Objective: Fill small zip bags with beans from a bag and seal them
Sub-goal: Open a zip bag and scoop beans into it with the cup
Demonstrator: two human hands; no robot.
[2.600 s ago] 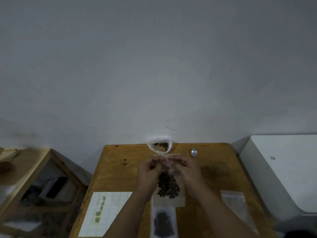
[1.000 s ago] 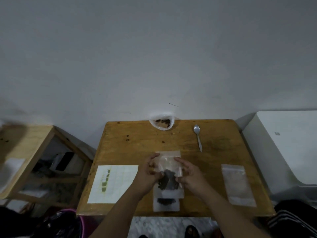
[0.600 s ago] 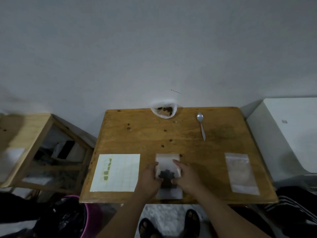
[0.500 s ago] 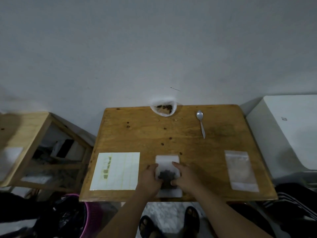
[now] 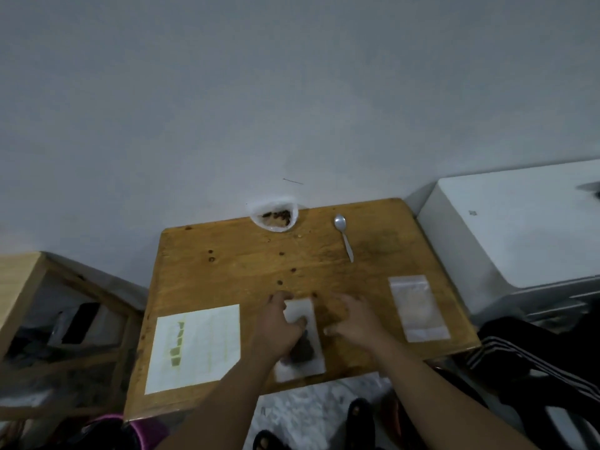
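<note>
The filled zip bag [image 5: 303, 339] lies flat near the front edge of the wooden table [image 5: 246, 271], dark beans [image 5: 302, 350] bunched inside. The left hand [image 5: 279, 329] rests on its left side, fingers curled over the plastic. The right hand [image 5: 355, 323] hovers just right of it, fingers spread, holding nothing. Empty zip bags [image 5: 417, 308] lie further right; the open bean bag [image 5: 275, 217] and a spoon [image 5: 343, 235] sit at the far edge.
</note>
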